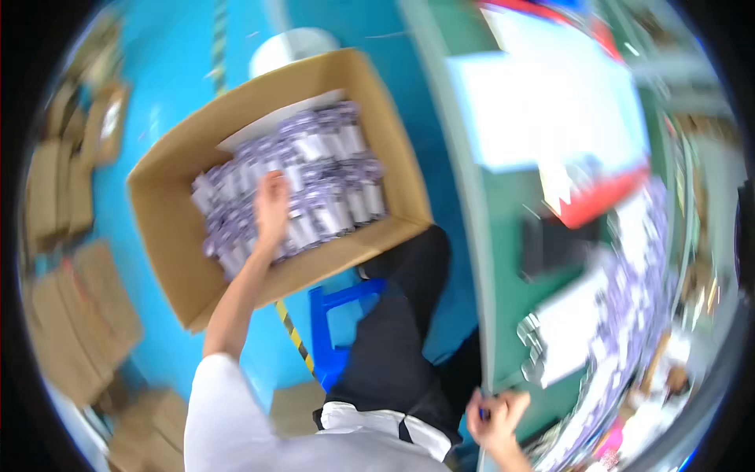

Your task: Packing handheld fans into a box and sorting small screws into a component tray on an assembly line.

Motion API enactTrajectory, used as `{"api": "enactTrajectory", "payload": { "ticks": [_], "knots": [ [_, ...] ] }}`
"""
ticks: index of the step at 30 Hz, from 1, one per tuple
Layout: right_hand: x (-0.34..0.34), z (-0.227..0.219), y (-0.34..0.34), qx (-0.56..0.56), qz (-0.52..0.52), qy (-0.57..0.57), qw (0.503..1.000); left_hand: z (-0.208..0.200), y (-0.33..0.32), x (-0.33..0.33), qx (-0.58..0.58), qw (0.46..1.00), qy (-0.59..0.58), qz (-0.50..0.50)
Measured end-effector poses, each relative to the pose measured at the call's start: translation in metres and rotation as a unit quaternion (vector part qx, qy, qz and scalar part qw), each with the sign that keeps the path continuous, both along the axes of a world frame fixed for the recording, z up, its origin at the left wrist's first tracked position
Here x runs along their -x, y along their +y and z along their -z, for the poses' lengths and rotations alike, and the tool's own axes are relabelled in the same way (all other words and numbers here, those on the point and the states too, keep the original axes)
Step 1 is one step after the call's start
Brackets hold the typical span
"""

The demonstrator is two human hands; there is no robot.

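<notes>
My left hand [272,211] reaches down into a large open cardboard box [161,259]. Rows of small purple-and-white packets [326,169] fill the box, and the hand is over or among them. Motion blur smears its fingers, so their closing does not show. At the near edge of the green-topped table [543,413], my right hand [494,417] is curled, its fingers closed. Something small and dark shows between them, too blurred to name.
A blue stool [326,330] stands beside my legs. Brown cartons [59,189] line the left side. Beyond the box is a white round container [292,49]. On the table lie a red tray [605,197], white sheets and a long heap of purple-and-white packets [629,307].
</notes>
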State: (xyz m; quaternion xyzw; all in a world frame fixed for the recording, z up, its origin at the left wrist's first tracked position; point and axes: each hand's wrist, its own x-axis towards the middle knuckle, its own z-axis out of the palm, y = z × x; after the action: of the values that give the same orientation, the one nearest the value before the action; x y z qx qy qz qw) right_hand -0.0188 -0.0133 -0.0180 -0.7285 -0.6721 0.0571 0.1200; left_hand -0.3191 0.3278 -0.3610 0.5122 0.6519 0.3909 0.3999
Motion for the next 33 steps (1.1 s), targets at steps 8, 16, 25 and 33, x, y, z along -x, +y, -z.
{"api": "enactTrajectory", "payload": {
  "ticks": [8, 16, 25, 33],
  "knots": [
    [-0.003, -0.006, 0.002, -0.063, -0.012, 0.017, 0.998, -0.352, -0.114, -0.179, -0.318, 0.866, -0.112, 0.368],
    [0.0, -0.005, -0.003, -0.134, -0.015, 0.073, 0.988, -0.377, -0.202, -0.291, -0.391, 0.76, 0.288, 0.432],
    [-0.01, 0.006, -0.009, -0.182, -0.037, 0.078, 0.98, -0.374, -0.216, -0.318, -0.403, 0.736, 0.263, 0.476],
    [-0.005, 0.008, 0.0, -0.158, -0.041, 0.126, 0.978, -0.354, -0.208, -0.307, -0.335, 0.744, 0.181, 0.549]
  ]
}}
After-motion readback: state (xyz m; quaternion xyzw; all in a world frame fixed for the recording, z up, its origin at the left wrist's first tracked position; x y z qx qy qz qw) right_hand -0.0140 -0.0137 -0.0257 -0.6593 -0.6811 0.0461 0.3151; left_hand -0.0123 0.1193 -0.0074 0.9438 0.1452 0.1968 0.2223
